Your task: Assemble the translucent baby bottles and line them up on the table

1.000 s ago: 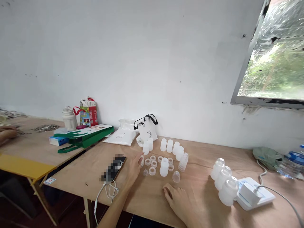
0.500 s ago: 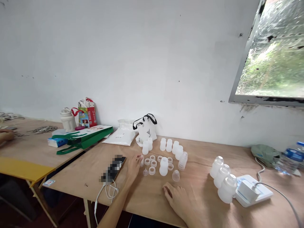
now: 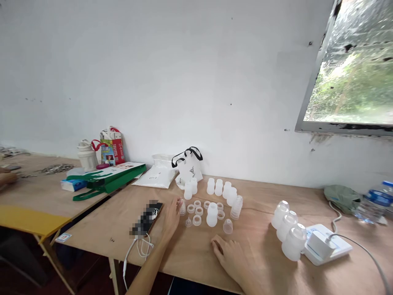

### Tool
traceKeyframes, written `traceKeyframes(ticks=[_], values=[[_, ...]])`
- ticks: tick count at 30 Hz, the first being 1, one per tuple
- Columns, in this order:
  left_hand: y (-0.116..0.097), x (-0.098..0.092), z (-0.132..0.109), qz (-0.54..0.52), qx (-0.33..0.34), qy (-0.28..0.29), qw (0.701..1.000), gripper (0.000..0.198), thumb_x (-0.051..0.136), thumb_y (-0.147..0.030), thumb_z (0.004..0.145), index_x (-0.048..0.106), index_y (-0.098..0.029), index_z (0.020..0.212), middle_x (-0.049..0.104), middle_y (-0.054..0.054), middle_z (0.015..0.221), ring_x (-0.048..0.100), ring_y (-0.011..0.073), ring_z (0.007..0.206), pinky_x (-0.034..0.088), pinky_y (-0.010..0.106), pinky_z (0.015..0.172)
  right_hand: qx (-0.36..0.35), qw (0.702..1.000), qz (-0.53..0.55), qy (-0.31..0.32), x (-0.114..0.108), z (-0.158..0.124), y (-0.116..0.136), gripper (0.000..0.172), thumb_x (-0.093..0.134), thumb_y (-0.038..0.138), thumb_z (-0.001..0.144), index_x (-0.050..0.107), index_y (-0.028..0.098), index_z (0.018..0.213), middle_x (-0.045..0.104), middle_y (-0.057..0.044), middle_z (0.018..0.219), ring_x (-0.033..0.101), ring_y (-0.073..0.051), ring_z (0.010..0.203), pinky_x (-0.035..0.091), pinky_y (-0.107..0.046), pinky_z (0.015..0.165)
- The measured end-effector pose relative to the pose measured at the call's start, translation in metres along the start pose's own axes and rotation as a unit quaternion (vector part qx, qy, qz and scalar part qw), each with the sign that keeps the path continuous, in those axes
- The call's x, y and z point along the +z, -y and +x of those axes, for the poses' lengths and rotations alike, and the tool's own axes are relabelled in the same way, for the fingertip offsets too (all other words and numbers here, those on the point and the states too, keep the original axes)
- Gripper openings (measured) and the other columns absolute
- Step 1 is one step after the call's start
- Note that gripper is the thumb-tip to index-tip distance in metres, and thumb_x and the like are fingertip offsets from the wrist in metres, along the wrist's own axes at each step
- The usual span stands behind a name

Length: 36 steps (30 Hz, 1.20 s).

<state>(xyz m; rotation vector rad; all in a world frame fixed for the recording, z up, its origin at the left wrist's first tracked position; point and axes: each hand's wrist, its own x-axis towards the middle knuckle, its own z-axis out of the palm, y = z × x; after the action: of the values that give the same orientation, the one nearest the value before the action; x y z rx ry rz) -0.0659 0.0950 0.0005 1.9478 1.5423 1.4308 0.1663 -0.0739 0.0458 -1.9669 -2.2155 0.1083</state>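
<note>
My left hand (image 3: 170, 217) rests on the wooden table (image 3: 190, 254), its fingertips touching a small clear plastic piece (image 3: 182, 207) at the left of a cluster of rings (image 3: 196, 211). Whether it grips that piece I cannot tell. My right hand (image 3: 231, 256) lies flat on the table, fingers stretched out, holding nothing. A small white bottle (image 3: 212, 214) stands between the rings, a clear cap (image 3: 227, 226) just beyond my right hand. More small bottles (image 3: 219, 187) stand behind.
A phone (image 3: 146, 218) with a white cable lies left of my left hand. Three larger white bottles (image 3: 288, 233) stand right, beside a white charger (image 3: 325, 246). Bags (image 3: 187, 166) line the wall. Another person's hand (image 3: 6, 178) shows at far left.
The view has shifted slightly. My left hand's fingers have stayed at the clear piece; my right hand has not moved.
</note>
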Motion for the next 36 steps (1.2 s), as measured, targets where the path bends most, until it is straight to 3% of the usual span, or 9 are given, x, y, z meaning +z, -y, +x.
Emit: traceKeyframes(ticks=[4, 9, 13, 15, 18, 22, 24, 31, 36], values=[[-0.006, -0.002, 0.001, 0.002, 0.025, -0.001, 1.0, 0.036, 0.04, -0.046, 0.101, 0.064, -0.02, 0.107, 0.075, 0.014, 0.105, 0.071, 0.0297, 0.097, 0.055, 0.047, 0.09, 0.005, 1.0, 0.0, 0.0, 0.002, 0.001, 0.0, 0.026, 0.048, 0.023, 0.108, 0.072, 0.03, 0.111, 0.081, 0.001, 0.097, 0.078, -0.023, 0.091, 0.042, -0.027, 0.069], [-0.019, -0.008, 0.001, 0.016, 0.03, -0.013, 0.999, 0.035, 0.043, -0.045, 0.1, 0.065, -0.02, 0.111, 0.074, 0.013, 0.114, 0.069, 0.0315, 0.107, 0.052, 0.048, 0.097, 0.007, 1.0, -0.015, 0.003, -0.001, 0.0, 0.001, 0.025, 0.048, 0.025, 0.108, 0.072, 0.031, 0.111, 0.081, 0.0, 0.092, 0.078, -0.024, 0.089, 0.042, -0.027, 0.069], [-0.037, -0.021, -0.008, 0.03, 0.008, -0.055, 0.998, 0.036, 0.046, -0.047, 0.1, 0.067, -0.021, 0.111, 0.072, 0.013, 0.119, 0.064, 0.0342, 0.114, 0.047, 0.049, 0.103, 0.003, 1.0, -0.013, -0.002, -0.002, -0.001, 0.002, 0.026, 0.047, 0.024, 0.108, 0.073, 0.03, 0.109, 0.081, 0.0, 0.09, 0.078, -0.023, 0.087, 0.041, -0.026, 0.067], [-0.044, -0.027, -0.017, 0.025, -0.023, -0.065, 0.997, 0.042, 0.046, -0.053, 0.101, 0.066, -0.02, 0.116, 0.073, 0.012, 0.113, 0.067, 0.0328, 0.105, 0.05, 0.045, 0.097, 0.002, 1.0, -0.007, -0.004, -0.002, -0.001, 0.002, 0.026, 0.047, 0.023, 0.108, 0.073, 0.029, 0.109, 0.081, 0.0, 0.092, 0.078, -0.023, 0.088, 0.041, -0.027, 0.068], [-0.05, -0.033, -0.03, 0.002, -0.055, 0.004, 0.999, 0.041, 0.055, -0.058, 0.093, 0.069, -0.022, 0.106, 0.074, 0.008, 0.098, 0.068, 0.0297, 0.091, 0.052, 0.04, 0.085, 0.004, 1.0, 0.001, 0.003, -0.004, -0.001, 0.003, 0.026, 0.048, 0.022, 0.108, 0.073, 0.028, 0.11, 0.081, 0.0, 0.097, 0.078, -0.023, 0.09, 0.042, -0.027, 0.069], [-0.051, -0.035, -0.04, -0.055, -0.004, 0.163, 0.985, 0.027, 0.066, -0.049, 0.086, 0.07, -0.023, 0.086, 0.073, 0.004, 0.089, 0.067, 0.0259, 0.088, 0.051, 0.035, 0.084, 0.005, 1.0, -0.007, 0.016, -0.011, -0.002, 0.005, 0.025, 0.048, 0.023, 0.108, 0.073, 0.028, 0.109, 0.081, 0.0, 0.096, 0.078, -0.023, 0.09, 0.042, -0.026, 0.068], [-0.052, -0.036, -0.043, -0.065, 0.012, 0.216, 0.974, 0.02, 0.07, -0.043, 0.084, 0.071, -0.022, 0.084, 0.072, 0.004, 0.093, 0.067, 0.0252, 0.092, 0.051, 0.034, 0.088, 0.005, 1.0, -0.01, 0.015, -0.013, -0.002, 0.005, 0.026, 0.047, 0.022, 0.108, 0.073, 0.028, 0.108, 0.081, 0.001, 0.096, 0.078, -0.022, 0.09, 0.042, -0.026, 0.068], [-0.048, -0.032, -0.052, -0.025, 0.026, 0.277, 0.96, 0.01, 0.074, -0.026, 0.079, 0.067, -0.022, 0.086, 0.056, 0.009, 0.137, 0.056, 0.0306, 0.13, 0.043, 0.041, 0.112, 0.003, 1.0, -0.021, 0.021, -0.007, -0.001, 0.003, 0.027, 0.046, 0.023, 0.109, 0.072, 0.029, 0.111, 0.081, 0.0, 0.095, 0.078, -0.023, 0.09, 0.043, -0.026, 0.07], [-0.039, -0.029, -0.053, -0.011, 0.009, 0.247, 0.969, 0.022, 0.075, -0.028, 0.081, 0.064, -0.024, 0.099, 0.042, 0.009, 0.153, 0.037, 0.0331, 0.149, 0.037, 0.044, 0.119, 0.0, 1.0, -0.015, 0.013, -0.006, 0.001, 0.002, 0.028, 0.045, 0.023, 0.108, 0.073, 0.029, 0.11, 0.081, -0.001, 0.093, 0.078, -0.023, 0.087, 0.042, -0.026, 0.068]])
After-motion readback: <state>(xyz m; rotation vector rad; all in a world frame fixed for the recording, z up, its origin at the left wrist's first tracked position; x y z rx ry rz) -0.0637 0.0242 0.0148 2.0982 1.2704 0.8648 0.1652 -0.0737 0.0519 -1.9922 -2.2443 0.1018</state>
